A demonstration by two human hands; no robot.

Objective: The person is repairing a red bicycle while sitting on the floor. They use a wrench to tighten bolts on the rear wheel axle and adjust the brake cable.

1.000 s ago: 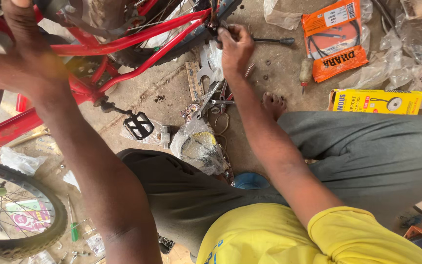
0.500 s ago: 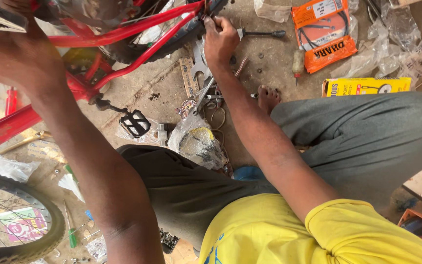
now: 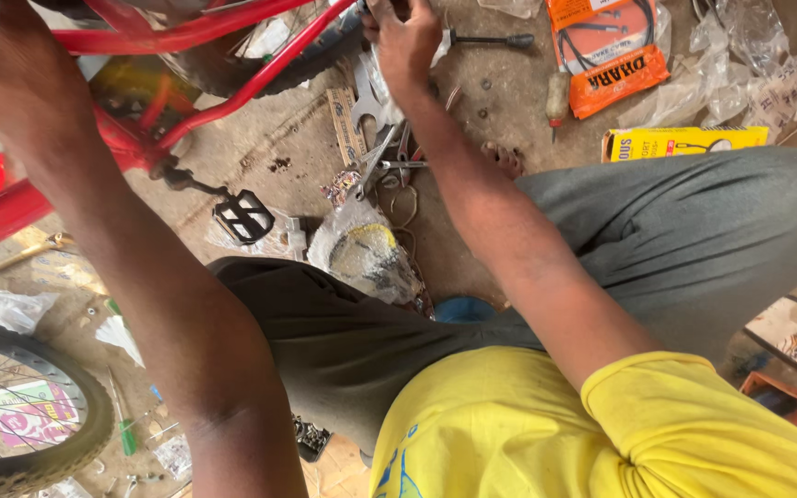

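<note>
- The red bicycle frame (image 3: pixel 232 88) runs across the top left of the view, tubes slanting up toward the top edge; everything else is placed from it.
- The right hand (image 3: pixel 405 37) sits at the frame's upper right end, fingers curled tight around a small part there; what exactly they pinch is hidden.
- The left hand (image 3: pixel 6 69) rests on the frame's left side, near the top corner; whether its fingers are gripping or just bracing I cannot tell.
- Judgement: the work goes best with the left hand steadying the frame while the right makes small, firm turns.
- Below the frame hangs a black pedal (image 3: pixel 243 217).
- Right of it lie pliers (image 3: pixel 389 166), a screwdriver (image 3: pixel 491 41) and an orange packet (image 3: pixel 606 55).
- Lower left, a spoked wheel (image 3: pixel 25 415).
</note>
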